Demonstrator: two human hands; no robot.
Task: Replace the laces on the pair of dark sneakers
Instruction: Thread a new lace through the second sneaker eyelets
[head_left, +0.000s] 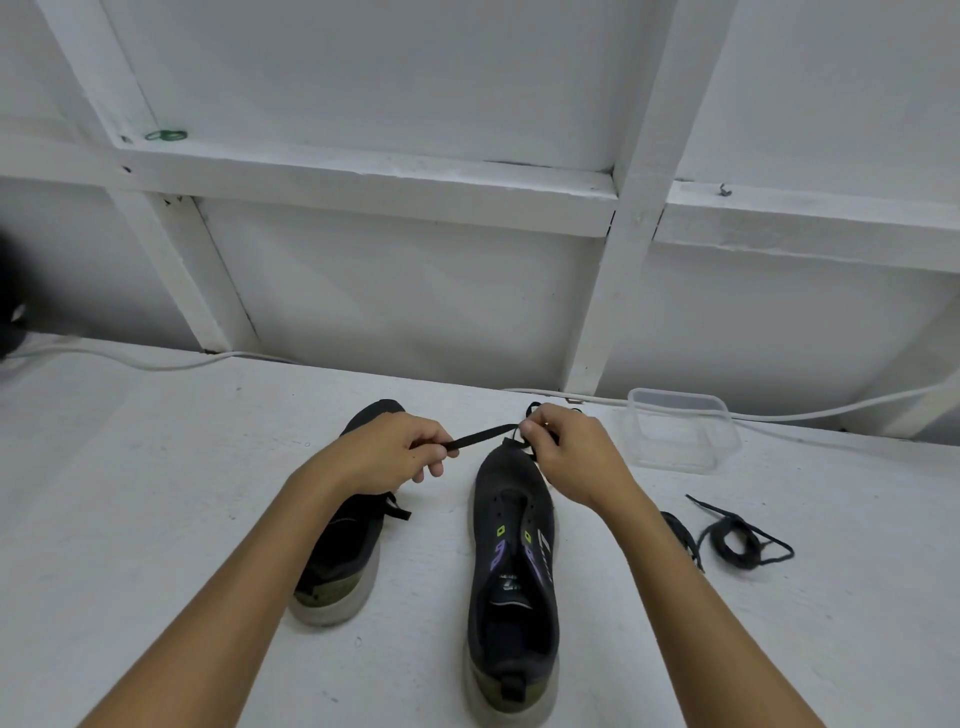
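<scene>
Lace pulled taut over the unlaced sneaker's toe

Black lace (480, 435) runs 9-to-3 between the grips, just above the toe of the right sneaker (513, 561), which lies 12-to-6 on the worktop (156, 493). Left hand (387, 457) pinches one end, right hand (566, 454) pinches the other; empty eyelets sit at 6 o'clock from the right hand, the nearer one. Left sneaker (345, 545) sits at 9.

No legible text, brand or number is found. A pale mark on the insole of the right sneaker (511, 587) is too blurred to be read.
</scene>
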